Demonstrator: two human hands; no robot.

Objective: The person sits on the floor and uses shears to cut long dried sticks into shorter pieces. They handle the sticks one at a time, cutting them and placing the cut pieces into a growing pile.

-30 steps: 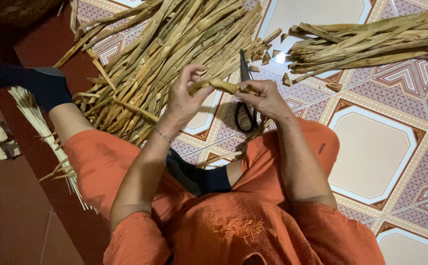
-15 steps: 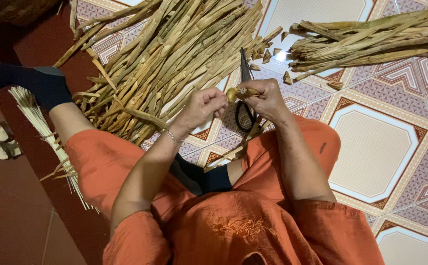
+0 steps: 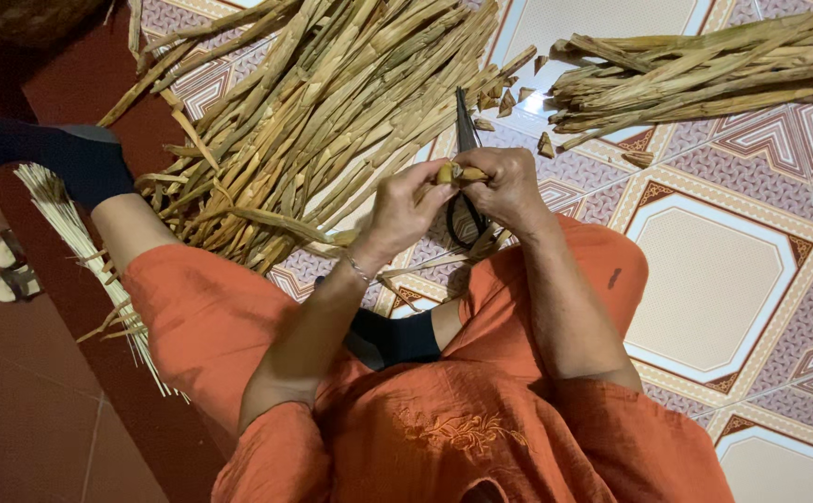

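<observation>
left hand (image 3: pixel 405 207) and right hand (image 3: pixel 504 186): both pinch a short tan dried-stalk piece (image 3: pixel 450 172), held above the lap | black-handled scissors (image 3: pixel 467 200) on patterned tiled floor (image 3: pixel 704 279) just beneath | big heap of dried tan stalks (image 3: pixel 332 112) at left | risk: brittle piece may split or slip onto the blades

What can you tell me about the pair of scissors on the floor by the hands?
The scissors lie flat on the patterned tiled floor, dark blades shut and pointing away from the person, black loop handles nearest the knees. The right hand and left hand, pinching a short dried stalk piece, cover the middle. Neither hand touches them.
</observation>
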